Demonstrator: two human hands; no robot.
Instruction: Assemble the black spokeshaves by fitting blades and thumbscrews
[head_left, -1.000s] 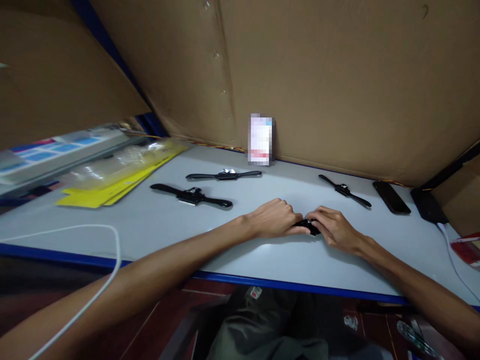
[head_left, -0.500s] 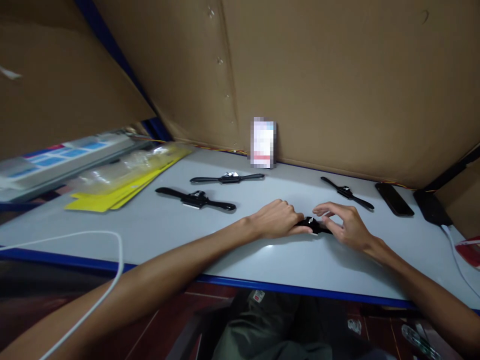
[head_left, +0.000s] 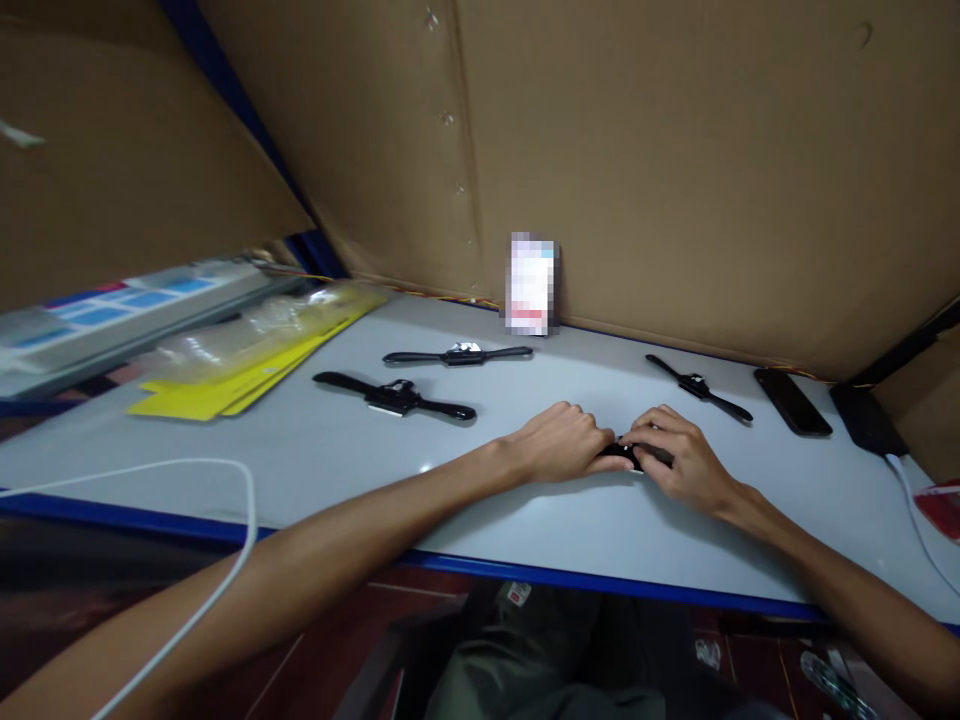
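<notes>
In the head view, a small black watch (head_left: 628, 455) is seen just right of the frame's centre, lying on the grey table (head_left: 315, 450) and largely covered by both hands. The left hand (head_left: 564, 443) is laid knuckles-up on the tabletop, its fingers curled and pressed together, with the fingertips closed on the left end of the watch. The right hand (head_left: 675, 456) is met from the opposite side; its fingers are bent and drawn close, and the watch body is pinched between thumb and forefinger. How firmly the strap is gripped underneath cannot be told, since that part is hidden by the knuckles.

Further up and left of centre, two other watches are laid flat with straps stretched out: a nearer watch (head_left: 395, 396) and a farther watch (head_left: 459, 354), well apart from the hands. A third flat watch (head_left: 699, 387) is placed to the upper right of the hands. Right of it, a dark phone (head_left: 793, 401) is seen, and beside that a black charger block (head_left: 866, 419). A blurred white card (head_left: 532, 283) is stood against the cardboard wall (head_left: 675, 150) at the back. Yellow sheets (head_left: 225, 375) under clear plastic are piled at the left, and a white cable (head_left: 225, 480) is looped over the blue table edge at lower left
</notes>
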